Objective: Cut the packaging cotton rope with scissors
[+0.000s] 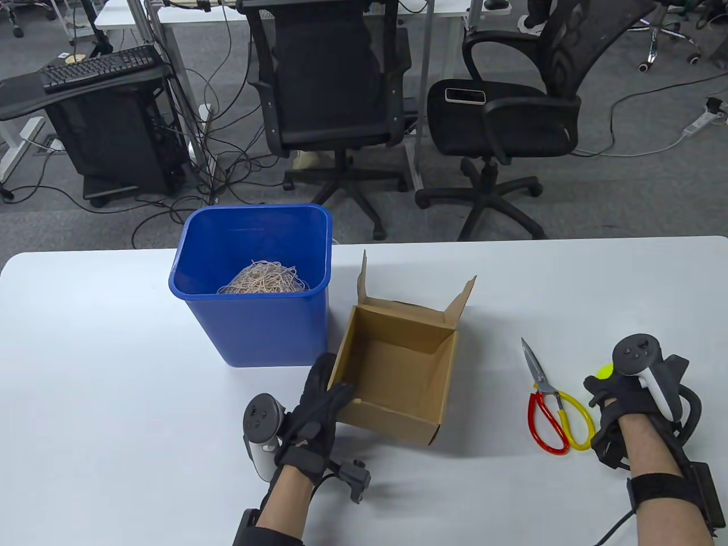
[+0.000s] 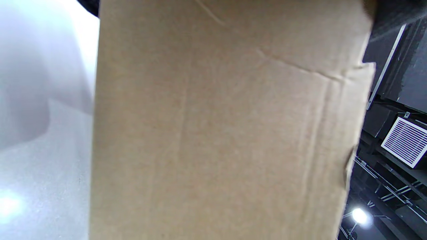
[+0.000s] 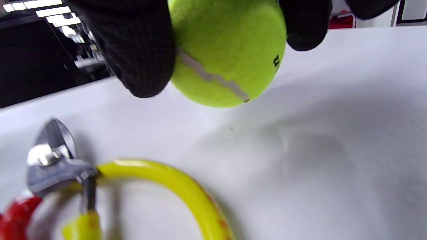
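Scissors (image 1: 549,404) with one red and one yellow handle lie closed on the white table (image 1: 114,409), at the right; they also show in the right wrist view (image 3: 100,186). A tangle of cotton rope (image 1: 264,278) lies in the blue bin (image 1: 250,347). My right hand (image 1: 617,398) is just right of the scissors and holds a yellow-green tennis ball (image 3: 227,53) just above the table. My left hand (image 1: 318,409) grips the near left corner of an open cardboard box (image 1: 398,369), whose wall fills the left wrist view (image 2: 220,133).
The blue bin stands at the table's far left-centre, touching the box's left side. The box's flaps stand up at its far side. Office chairs (image 1: 330,102) and a keyboard stand (image 1: 96,68) are beyond the table's far edge.
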Motion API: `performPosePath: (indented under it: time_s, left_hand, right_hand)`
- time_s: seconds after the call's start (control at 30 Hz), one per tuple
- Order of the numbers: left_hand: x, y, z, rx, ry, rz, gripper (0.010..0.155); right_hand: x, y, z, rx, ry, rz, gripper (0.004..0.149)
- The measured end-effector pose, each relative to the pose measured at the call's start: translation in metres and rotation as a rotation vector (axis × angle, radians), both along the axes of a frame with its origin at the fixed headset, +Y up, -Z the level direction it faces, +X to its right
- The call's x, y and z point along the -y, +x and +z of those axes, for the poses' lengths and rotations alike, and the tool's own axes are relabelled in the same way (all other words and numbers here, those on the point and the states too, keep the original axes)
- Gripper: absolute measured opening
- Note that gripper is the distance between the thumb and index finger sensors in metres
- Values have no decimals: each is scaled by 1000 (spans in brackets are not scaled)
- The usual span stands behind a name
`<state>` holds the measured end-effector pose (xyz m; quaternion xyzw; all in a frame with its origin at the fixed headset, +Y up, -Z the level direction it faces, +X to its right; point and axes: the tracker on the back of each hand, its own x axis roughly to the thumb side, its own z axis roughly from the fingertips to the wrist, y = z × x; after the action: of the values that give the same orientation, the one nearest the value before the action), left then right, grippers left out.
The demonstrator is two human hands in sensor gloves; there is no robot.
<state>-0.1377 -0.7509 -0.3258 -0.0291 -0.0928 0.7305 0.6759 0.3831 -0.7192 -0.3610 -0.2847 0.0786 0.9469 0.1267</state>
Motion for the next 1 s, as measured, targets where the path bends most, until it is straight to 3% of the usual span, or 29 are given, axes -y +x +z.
performPosePath:
  time_s: [0.13,0.2,0.33,0.5,0.57,0.63,0.8,0.9,1.0]
  left_hand:
    - [0,0,0,0,-3,2,92]
    - [0,0,0,2,-3,2,92]
    - [1,0,0,5,-3,4,93]
    - [1,0,0,5,-4,10,93]
    - [1,0,0,5,-4,11,93]
    - [1,0,0,5,-4,11,93]
    - [1,1,0,10,4,3,93]
    - [1,1,0,14,10,-1,93]
    - [2,1,0,20,18,-7,93]
  right_hand:
    - [14,3,0,-6,-136,-43,81]
    - [16,5,2,10,-81,-49,82]
    - [13,8,5,12,-93,-60,85]
    - [-3,8,9,8,-6,-74,88]
    - [-14,4,11,-24,54,-75,88]
    - [-29,-7,14,-102,186,-107,89]
    - [-66,-56,31,-425,589,-208,87]
    - [-73,-88,41,-541,732,-326,87]
    - [-66,-118,51,-633,799,-451,88]
